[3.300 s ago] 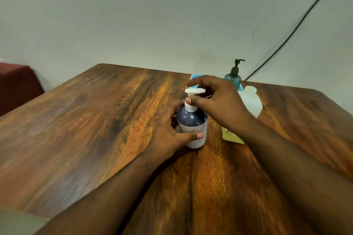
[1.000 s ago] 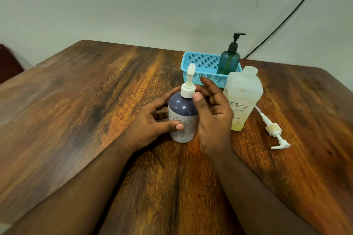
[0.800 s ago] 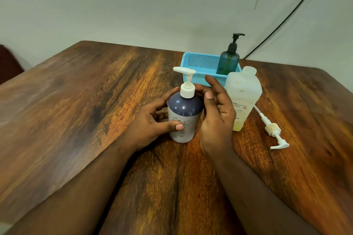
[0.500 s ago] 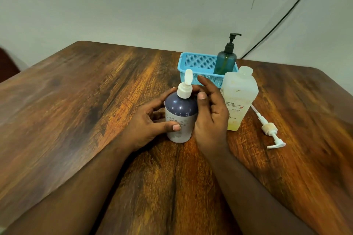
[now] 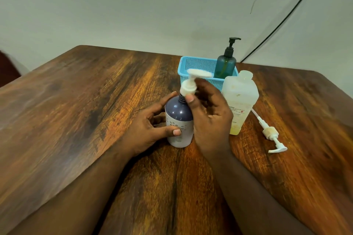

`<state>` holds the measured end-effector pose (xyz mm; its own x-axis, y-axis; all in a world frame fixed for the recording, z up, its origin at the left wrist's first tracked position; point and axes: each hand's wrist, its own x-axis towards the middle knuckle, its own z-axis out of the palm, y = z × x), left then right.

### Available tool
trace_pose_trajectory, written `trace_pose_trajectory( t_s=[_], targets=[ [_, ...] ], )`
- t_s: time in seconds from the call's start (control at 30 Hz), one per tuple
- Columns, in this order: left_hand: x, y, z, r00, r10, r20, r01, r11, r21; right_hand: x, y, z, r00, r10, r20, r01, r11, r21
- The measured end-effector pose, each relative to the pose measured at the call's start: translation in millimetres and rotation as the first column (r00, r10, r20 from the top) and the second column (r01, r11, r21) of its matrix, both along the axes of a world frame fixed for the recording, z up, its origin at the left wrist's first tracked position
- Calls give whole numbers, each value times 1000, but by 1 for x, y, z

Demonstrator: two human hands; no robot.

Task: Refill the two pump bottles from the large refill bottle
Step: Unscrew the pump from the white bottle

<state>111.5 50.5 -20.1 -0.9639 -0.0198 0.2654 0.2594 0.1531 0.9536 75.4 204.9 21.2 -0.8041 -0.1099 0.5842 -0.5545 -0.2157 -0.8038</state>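
Observation:
A dark blue pump bottle (image 5: pixel 178 118) with a pale flowered lower half stands on the wooden table (image 5: pixel 76 110). My left hand (image 5: pixel 150 126) grips its body from the left. My right hand (image 5: pixel 208 114) pinches its white pump head (image 5: pixel 189 87), which sits raised so the threaded neck shows beneath it. Just right stands the large translucent refill bottle (image 5: pixel 240 101), uncapped, with yellowish liquid low inside. A teal pump bottle (image 5: pixel 225 65) with a black pump stands in a blue basket (image 5: pixel 194 66) behind.
A loose white pump with its tube (image 5: pixel 271 133) lies on the table right of the refill bottle. A black cable (image 5: pixel 286 13) runs down the wall to the table's far edge. A dark red object (image 5: pixel 7 68) shows at the far left.
My right hand has kept turning the white pump head through several positions. The head now stands higher, with the bottle's neck exposed. My left hand has held the bottle still.

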Motion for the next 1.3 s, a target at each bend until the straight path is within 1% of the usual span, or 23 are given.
trace_pose_trajectory(
  t_s=[0.07, 0.13, 0.23, 0.3, 0.4, 0.43, 0.47, 0.5, 0.53, 0.57, 0.6, 0.63, 0.67, 0.77, 0.8, 0.87, 0.9, 0.97, 1.1, 1.17, 1.2, 1.23, 1.3],
  targets=[
    [-1, 0, -1, 1000, 3, 8, -3, 1000, -2, 0, 0, 8, 1000, -4, -13, 3, 997, -74],
    [-1, -1, -2, 1000, 7, 11, -7, 1000, -10, 0, 1, 13, 999, 30, -12, -31, 993, -111],
    [-1, -2, -5, 1000, 10, 26, -10, 1000, -15, 1, 5, 19, 1000, 15, -23, -16, 997, -71],
    [-1, -3, -5, 999, 10, 35, -9, 1000, -16, 1, 9, 25, 999, -29, -33, 29, 1000, -5],
    [0, -2, -6, 999, 17, 29, -16, 1000, -23, -5, 15, 39, 1000, 2, 7, -4, 963, 268],
    [0, -2, -7, 999, 19, 30, -18, 1000, -21, -5, 18, 46, 1000, 4, 14, -8, 955, 297],
    [0, -2, -8, 999, 19, 35, -18, 1000, -18, -5, 21, 52, 1000, -11, 8, 8, 965, 263],
    [-1, -3, -9, 999, 17, 34, -16, 1000, -20, -4, 25, 58, 999, -44, -19, 47, 978, 205],
    [-2, -4, -8, 999, 15, 28, -14, 1000, -26, -3, 29, 64, 996, -77, -53, 86, 980, 181],
    [-1, -4, -8, 1000, 17, 26, -17, 999, -30, -3, 31, 67, 994, -89, -67, 102, 969, 223],
    [-1, -4, -8, 1000, 18, 24, -17, 999, -34, -3, 32, 70, 995, -84, -51, 96, 945, 314],
    [0, -4, -8, 1000, 17, 23, -16, 999, -36, -3, 32, 71, 997, -81, -11, 78, 912, 403],
    [0, -3, -7, 1000, 16, 22, -15, 999, -37, -4, 32, 70, 996, -91, 23, 72, 896, 438],
    [-1, -3, -4, 1000, 12, 15, -11, 999, -42, -3, 29, 73, 987, -157, 45, 133, 933, 335],
    [-1, -2, -4, 1000, 10, 17, -10, 999, -36, -3, 28, 74, 987, -146, 62, 118, 939, 324],
    [0, -1, -4, 999, 5, 31, -4, 1000, -19, -1, 27, 73, 984, -101, 144, 59, 961, 271],
    [2, 0, -3, 1000, 8, 28, -7, 1000, -15, -1, 30, 74, 979, -94, 179, 52, 973, 226],
    [3, 1, -4, 1000, 19, 20, -19, 1000, -23, 5, 40, 84, 976, -111, 189, 88, 988, 123],
    [2, 0, -5, 999, 26, 26, -26, 1000, -15, 20, 67, 108, 984, -166, 59, 170, 983, -66],
    [2, 0, -5, 999, 27, 27, -27, 1000, -15, 26, 81, 105, 984, -176, -3, 175, 981, -84],
    [2, 1, -5, 999, 29, 24, -29, 999, -13, 30, 87, 98, 984, -173, -41, 171, 984, -46],
    [3, 1, -5, 999, 33, 19, -33, 999, -10, 32, 93, 88, 979, -183, -88, 186, 982, 27],
    [3, 2, -5, 999, 37, 16, -37, 999, -10, 31, 104, 60, 942, -236, -239, 291, 928, 232]
  ],
)
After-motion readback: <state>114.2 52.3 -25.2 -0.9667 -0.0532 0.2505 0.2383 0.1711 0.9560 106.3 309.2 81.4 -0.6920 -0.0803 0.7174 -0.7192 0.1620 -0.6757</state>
